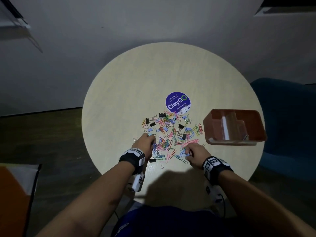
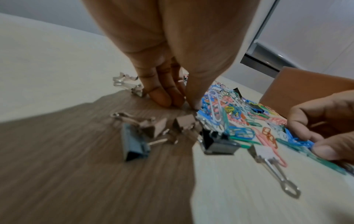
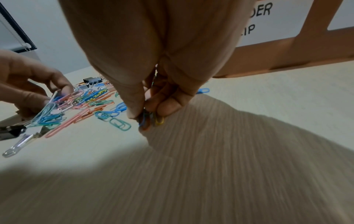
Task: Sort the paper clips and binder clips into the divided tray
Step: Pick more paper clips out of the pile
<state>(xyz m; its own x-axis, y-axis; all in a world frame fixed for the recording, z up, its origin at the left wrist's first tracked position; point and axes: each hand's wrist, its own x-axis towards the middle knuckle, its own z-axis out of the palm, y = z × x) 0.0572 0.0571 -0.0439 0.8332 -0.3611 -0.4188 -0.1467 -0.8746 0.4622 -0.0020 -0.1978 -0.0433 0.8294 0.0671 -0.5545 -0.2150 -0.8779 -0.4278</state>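
Note:
A heap of coloured paper clips (image 1: 172,135) mixed with black and pastel binder clips (image 1: 152,124) lies mid-table. The brown divided tray (image 1: 236,112) stands to its right, one clip (image 1: 245,137) in its near right compartment. My left hand (image 1: 152,140) reaches down at the heap's left edge; its thumb and fingers (image 2: 162,100) meet on the table and pinch a light blue paper clip (image 3: 48,106). My right hand (image 3: 147,116) is at the heap's near right edge and holds a small bunch of paper clips (image 3: 151,122) in its curled fingers. A black binder clip (image 2: 216,144) lies near the left hand.
A purple round sticker (image 1: 177,102) sits on the round wooden table (image 1: 130,79) behind the heap. A blue chair (image 1: 287,125) stands past the table's right edge. The tray's side carries a white label (image 3: 268,22). An orange object (image 1: 10,194) is at the lower left.

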